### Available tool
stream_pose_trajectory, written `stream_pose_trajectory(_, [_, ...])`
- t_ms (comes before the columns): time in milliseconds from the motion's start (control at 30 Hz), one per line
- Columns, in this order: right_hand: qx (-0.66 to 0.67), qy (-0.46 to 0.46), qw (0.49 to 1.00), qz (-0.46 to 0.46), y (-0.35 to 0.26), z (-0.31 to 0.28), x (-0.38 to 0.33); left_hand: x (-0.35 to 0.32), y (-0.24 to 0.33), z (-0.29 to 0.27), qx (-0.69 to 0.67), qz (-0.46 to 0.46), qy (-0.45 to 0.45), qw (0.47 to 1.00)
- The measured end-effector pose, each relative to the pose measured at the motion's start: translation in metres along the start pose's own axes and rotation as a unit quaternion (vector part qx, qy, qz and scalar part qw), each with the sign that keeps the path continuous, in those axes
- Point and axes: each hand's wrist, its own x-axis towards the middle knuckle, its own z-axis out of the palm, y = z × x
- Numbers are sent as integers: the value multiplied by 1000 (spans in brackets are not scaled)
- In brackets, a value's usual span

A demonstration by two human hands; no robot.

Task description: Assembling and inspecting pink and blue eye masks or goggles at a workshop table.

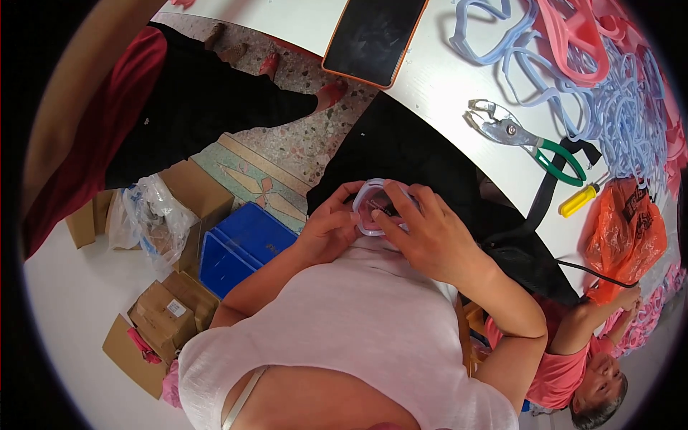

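Note:
Both hands are at my waist, around a small see-through piece with a pale rounded rim (pixel 370 188), which looks like a goggle part. My left hand (pixel 331 223) grips its left side, thumb and fingers closed on the edge. My right hand (pixel 435 231) bends over its right side, with fingertips on the rim and inside it. The fingers hide part of the piece. On the white table to the right lie pliers (pixel 509 132) with green handles and a yellow-handled screwdriver (pixel 579 200).
A phone (pixel 374 39) lies on the white table (pixel 441 97). Heaps of pale blue rubber frames and straps (pixel 631 118) and pink frames (pixel 573 36) cover its far right, near an orange plastic bag (pixel 627 233). A blue bin (pixel 244 247) and cardboard boxes (pixel 163 315) stand left. Two people are nearby.

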Motion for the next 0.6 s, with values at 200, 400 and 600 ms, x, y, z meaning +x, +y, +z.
stream_pose_trajectory(200, [-56,2,998,-20,-4,-6,0,-4,6,2,54,19,21,998])
stream_pose_trajectory(400, [-77,10,997,-22,-1,-10,1,-2,14,15,158,23,61,985])
stream_pose_trajectory(600, [-70,37,997,-18,2,-21,0,4,22,27,273,63,58,958])
